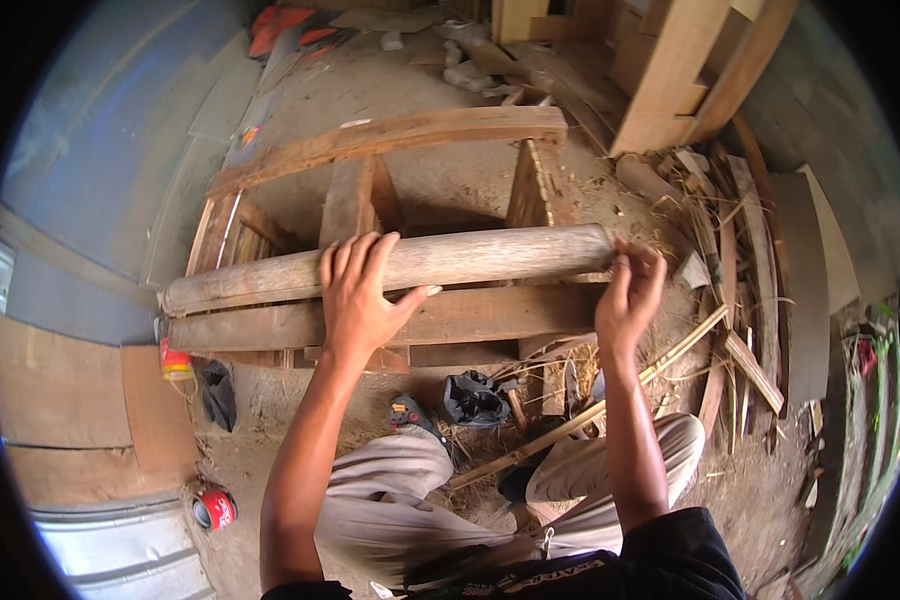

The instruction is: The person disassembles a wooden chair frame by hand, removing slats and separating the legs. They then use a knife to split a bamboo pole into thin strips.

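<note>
A thick, round wooden pole [500, 256], pale brown and grey, lies across the near side of a low wooden frame, just beyond a flat plank [510, 312]. My left hand [355, 300] is laid over the pole left of its middle, fingers wrapped across the top and thumb on the near side. At the pole's right end, my right hand [630, 295] has its fingers curled in against the end. The farther rail [400, 142] of the frame runs roughly parallel to the pole, with cross boards [348, 205] between.
Scrap boards and strips [750, 260] are piled at the right. A long thin strip [570, 425] lies slanting between my legs, near a black bag [475, 398]. A red can [213, 508] stands at lower left. Tall boards [675, 75] lean at the back right.
</note>
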Available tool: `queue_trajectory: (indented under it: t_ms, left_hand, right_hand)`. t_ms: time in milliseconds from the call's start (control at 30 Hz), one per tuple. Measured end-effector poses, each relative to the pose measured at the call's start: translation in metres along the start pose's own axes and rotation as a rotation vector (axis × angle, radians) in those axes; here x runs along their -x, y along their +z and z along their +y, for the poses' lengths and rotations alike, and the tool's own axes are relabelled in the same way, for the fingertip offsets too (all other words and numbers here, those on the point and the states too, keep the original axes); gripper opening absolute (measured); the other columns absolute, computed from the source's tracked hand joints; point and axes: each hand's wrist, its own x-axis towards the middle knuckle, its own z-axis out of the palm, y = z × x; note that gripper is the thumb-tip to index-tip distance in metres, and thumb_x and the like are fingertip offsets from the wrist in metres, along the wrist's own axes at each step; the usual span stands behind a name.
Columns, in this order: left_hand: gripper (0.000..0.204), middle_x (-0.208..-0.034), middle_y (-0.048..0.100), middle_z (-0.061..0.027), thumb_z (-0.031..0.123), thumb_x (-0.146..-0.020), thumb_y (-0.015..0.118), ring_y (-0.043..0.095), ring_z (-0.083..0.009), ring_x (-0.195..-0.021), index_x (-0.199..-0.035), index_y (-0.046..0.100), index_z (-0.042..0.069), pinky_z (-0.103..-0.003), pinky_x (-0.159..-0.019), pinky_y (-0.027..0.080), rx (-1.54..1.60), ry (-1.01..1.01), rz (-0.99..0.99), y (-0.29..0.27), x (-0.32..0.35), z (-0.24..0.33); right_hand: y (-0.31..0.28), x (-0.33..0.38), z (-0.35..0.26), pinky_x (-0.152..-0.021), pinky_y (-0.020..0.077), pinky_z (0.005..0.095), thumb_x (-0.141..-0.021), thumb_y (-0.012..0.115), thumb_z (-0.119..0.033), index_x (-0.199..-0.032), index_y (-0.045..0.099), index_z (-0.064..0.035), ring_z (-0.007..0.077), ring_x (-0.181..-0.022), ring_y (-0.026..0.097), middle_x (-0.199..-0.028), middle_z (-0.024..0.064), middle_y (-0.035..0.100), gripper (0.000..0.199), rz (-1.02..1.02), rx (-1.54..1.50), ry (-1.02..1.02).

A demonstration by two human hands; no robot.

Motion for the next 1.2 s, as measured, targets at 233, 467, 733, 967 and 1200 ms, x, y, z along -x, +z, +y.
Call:
queue_trajectory:
  t_ms: [233, 467, 733, 967, 1200]
  left_hand:
    - [0.069, -0.12, 0.061, -0.0143, 0.052, -0.072, 0.079, 0.052, -0.0322, -0.117, -0.12, 0.061, 0.005, -0.048, -0.106, 0.032, -0.011, -0.007, 0.008, 0.002, 0.003, -0.001]
    - [0.07, -0.12, 0.059, -0.0137, 0.052, -0.072, 0.079, 0.051, -0.0323, -0.116, -0.12, 0.06, 0.005, -0.048, -0.106, 0.032, -0.025, -0.016, -0.028, -0.003, 0.003, 0.001]
    - [0.07, -0.122, 0.06, -0.0117, 0.056, -0.07, 0.079, 0.051, -0.0315, -0.116, -0.118, 0.061, 0.008, -0.048, -0.105, 0.032, 0.022, -0.011, -0.021, 0.001, 0.004, -0.002]
    - [0.071, -0.121, 0.059, -0.0138, 0.059, -0.075, 0.073, 0.05, -0.0302, -0.118, -0.121, 0.06, 0.006, -0.047, -0.105, 0.032, 0.065, -0.014, -0.024, 0.004, 0.006, -0.013]
    - [0.081, -0.119, 0.059, -0.0132, 0.067, -0.077, 0.066, 0.05, -0.0293, -0.117, -0.122, 0.057, 0.001, -0.048, -0.113, 0.025, -0.086, -0.104, 0.052, -0.022, 0.025, -0.074]
  right_hand:
    - [0.003, -0.008, 0.005, -0.078, 0.0521, 0.0342, -0.096, 0.048, 0.0, -0.107, 0.051, 0.0011, 0.0248, -0.094, 0.069, -0.1, 0.0208, 0.07, 0.012, -0.003, 0.076, 0.036]
    - [0.002, -0.006, -0.005, -0.075, 0.0521, 0.0323, -0.096, 0.047, 0.0, -0.106, 0.053, 0.0024, 0.0225, -0.084, 0.068, -0.092, 0.0169, 0.068, 0.011, 0.01, 0.113, 0.097]
    - [0.012, -0.009, -0.007, -0.076, 0.0517, 0.0429, -0.09, 0.062, -0.013, -0.109, 0.058, 0.0014, 0.0381, -0.085, 0.067, -0.093, 0.0239, 0.067, 0.024, -0.008, 0.342, -0.037]
    - [0.018, -0.012, -0.011, -0.085, 0.0513, 0.0461, -0.093, 0.062, -0.027, -0.113, 0.062, 0.007, 0.0437, -0.097, 0.065, -0.103, 0.0299, 0.066, 0.039, -0.199, 0.529, 0.031]
    - [0.017, -0.011, -0.013, -0.086, 0.0509, 0.0461, -0.097, 0.057, -0.032, -0.122, 0.06, 0.0018, 0.041, -0.105, 0.065, -0.111, 0.0282, 0.066, 0.042, -0.253, 0.549, 0.02]
